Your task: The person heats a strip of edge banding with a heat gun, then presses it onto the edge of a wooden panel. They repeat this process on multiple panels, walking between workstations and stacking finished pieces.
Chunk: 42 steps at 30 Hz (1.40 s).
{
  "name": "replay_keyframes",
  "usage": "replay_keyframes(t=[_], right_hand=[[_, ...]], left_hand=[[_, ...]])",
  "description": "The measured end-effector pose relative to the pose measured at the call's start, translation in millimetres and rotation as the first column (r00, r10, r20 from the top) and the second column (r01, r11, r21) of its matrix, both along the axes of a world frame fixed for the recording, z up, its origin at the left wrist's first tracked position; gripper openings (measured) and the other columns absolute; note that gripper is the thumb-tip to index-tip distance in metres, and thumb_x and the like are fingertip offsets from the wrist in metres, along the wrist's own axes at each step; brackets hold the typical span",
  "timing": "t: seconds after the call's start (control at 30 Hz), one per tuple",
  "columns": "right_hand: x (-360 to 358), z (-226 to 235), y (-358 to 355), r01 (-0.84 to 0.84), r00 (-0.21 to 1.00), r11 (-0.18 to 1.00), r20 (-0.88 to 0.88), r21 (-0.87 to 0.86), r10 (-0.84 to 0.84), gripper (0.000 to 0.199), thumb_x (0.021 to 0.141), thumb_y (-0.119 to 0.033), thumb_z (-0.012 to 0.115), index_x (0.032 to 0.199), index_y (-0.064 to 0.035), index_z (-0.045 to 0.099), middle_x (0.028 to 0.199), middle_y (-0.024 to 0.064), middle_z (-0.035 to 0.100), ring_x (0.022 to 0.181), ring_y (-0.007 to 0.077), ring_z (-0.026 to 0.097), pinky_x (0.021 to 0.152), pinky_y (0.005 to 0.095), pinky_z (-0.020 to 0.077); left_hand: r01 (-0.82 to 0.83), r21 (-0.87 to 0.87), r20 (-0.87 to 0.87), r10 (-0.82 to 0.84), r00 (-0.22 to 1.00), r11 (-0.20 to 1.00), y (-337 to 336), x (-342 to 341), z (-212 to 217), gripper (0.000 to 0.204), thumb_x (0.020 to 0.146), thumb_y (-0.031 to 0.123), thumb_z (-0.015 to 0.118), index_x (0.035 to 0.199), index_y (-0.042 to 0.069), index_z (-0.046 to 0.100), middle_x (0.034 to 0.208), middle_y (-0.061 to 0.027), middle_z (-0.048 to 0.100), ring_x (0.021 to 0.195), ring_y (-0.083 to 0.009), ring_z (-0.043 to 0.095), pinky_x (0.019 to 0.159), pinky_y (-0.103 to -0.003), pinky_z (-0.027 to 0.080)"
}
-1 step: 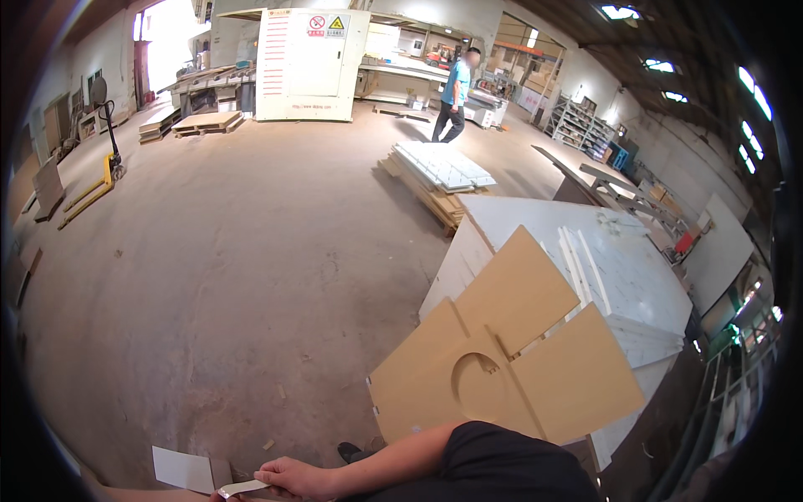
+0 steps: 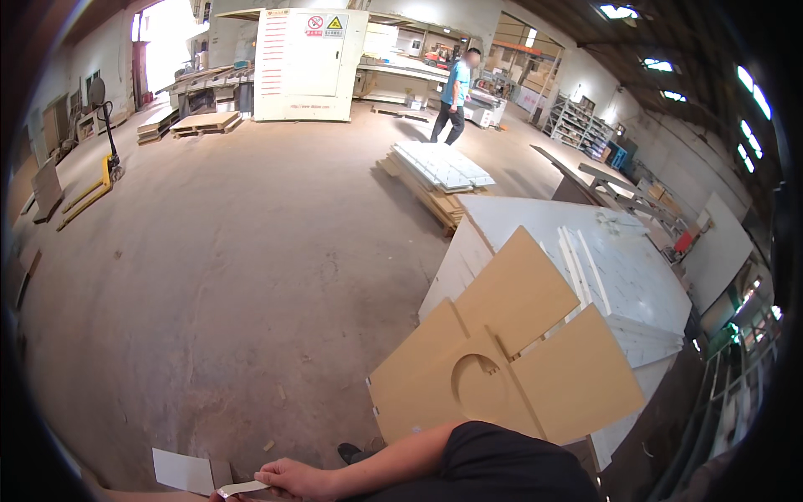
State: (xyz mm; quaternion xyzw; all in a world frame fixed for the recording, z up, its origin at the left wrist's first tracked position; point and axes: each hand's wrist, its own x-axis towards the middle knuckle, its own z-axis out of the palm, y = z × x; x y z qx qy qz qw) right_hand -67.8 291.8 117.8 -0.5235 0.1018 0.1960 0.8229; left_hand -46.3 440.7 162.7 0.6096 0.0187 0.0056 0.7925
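Note:
At the bottom edge, my right hand (image 2: 294, 478) is closed, thumb and fingers pinching the end of a pale, flat strip (image 2: 244, 487). The strip slants down to the left, with a shiny spot near its lower end. Only a sliver of my left hand (image 2: 219, 497) shows by that lower end; the frame cuts off most of it, so its grip is hidden. Just beyond the hands are a white panel (image 2: 181, 470) and a narrow brownish piece (image 2: 222, 473) beside it.
Tan boards (image 2: 577, 376), one with a round recess, lean against a marbled white panel stack (image 2: 636, 251) at right. Farther off lie more white panels (image 2: 439, 165) on a pallet. A person in blue (image 2: 456, 92) stands behind. A yellow pallet jack (image 2: 104, 180) is at far left.

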Motion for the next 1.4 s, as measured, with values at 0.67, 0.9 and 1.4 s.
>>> replay_keyframes(t=[0.67,0.9,1.4], right_hand=[[22.8,138.1,-105.6,0.339,0.752,0.376,0.488,-0.862,0.442,0.008,0.087,-0.012,0.060,0.082,-0.0075,0.062,0.080,0.0129,0.063,0.072,0.0340,0.065,0.060,0.0437,0.0515],[5.0,166.1,-118.6,0.388,0.794,0.485,0.551,-0.784,0.256,0.012,0.095,-0.006,0.061,0.084,-0.0009,0.062,0.065,0.0100,0.065,0.050,0.0210,0.062,0.048,0.0299,0.0455],[27.8,182.4,-118.4,0.257,0.926,0.615,0.372,-0.746,0.065,0.017,0.097,-0.009,0.058,0.083,0.0004,0.062,0.066,0.0047,0.062,0.056,0.0133,0.060,0.052,0.0283,0.0470]], left_hand=[[0.291,0.790,-0.042,-0.426,0.904,0.540,-63.3,46.5,24.6,0.024,0.074,0.011,0.076,0.092,-0.002,0.068,0.089,-0.0179,0.069,0.080,-0.0326,0.067,0.071,-0.039,0.053],[0.141,0.793,0.091,-0.344,0.935,0.593,-82.1,35.0,73.6,0.023,0.078,0.002,0.073,0.099,-0.006,0.066,0.088,-0.0173,0.067,0.076,-0.0297,0.066,0.063,-0.034,0.052],[-0.095,0.743,0.407,-0.336,0.849,0.663,-57.5,40.9,81.1,0.028,0.076,0.001,0.077,0.102,-0.004,0.066,0.087,-0.0162,0.067,0.063,-0.0271,0.062,0.054,-0.035,0.049]])
